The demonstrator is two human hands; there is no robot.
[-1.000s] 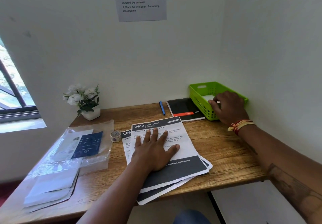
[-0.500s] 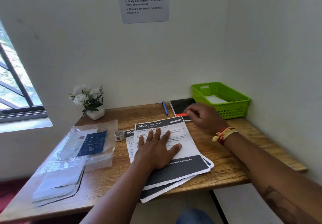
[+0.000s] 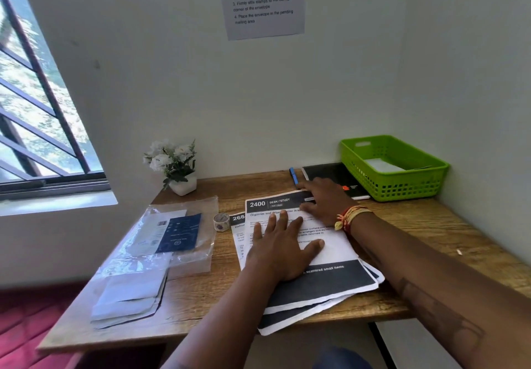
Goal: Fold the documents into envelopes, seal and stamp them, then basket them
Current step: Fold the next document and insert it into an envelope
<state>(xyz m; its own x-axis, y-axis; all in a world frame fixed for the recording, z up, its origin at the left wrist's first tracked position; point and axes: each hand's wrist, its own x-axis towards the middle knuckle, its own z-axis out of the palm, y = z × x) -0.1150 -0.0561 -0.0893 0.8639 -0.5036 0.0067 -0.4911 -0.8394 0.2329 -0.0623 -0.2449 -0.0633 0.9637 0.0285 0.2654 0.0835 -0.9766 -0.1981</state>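
Note:
A stack of printed documents (image 3: 333, 250) with black bands lies at the middle of the wooden desk (image 3: 416, 225). My left hand (image 3: 283, 249) presses flat on the top sheet with fingers spread. My right hand (image 3: 323, 200) lies palm down on the top sheet's upper right corner, fingers pointing left. White envelopes (image 3: 129, 296) lie at the desk's left front, partly in a clear plastic bag (image 3: 178, 233). A small roll of stamps (image 3: 221, 221) stands left of the documents. The green basket (image 3: 402, 187) at the back right holds a white envelope (image 3: 382, 164).
A black notebook (image 3: 333, 174) and a blue pen (image 3: 293, 175) lie at the back beside the basket. A small white pot of flowers (image 3: 176, 167) stands against the wall. An instruction sheet (image 3: 263, 0) hangs on the wall. A window is at the left.
My right hand left the green basket, swept left across the notebook and now rests on the top sheet's upper corner. My left hand stayed flat on the documents.

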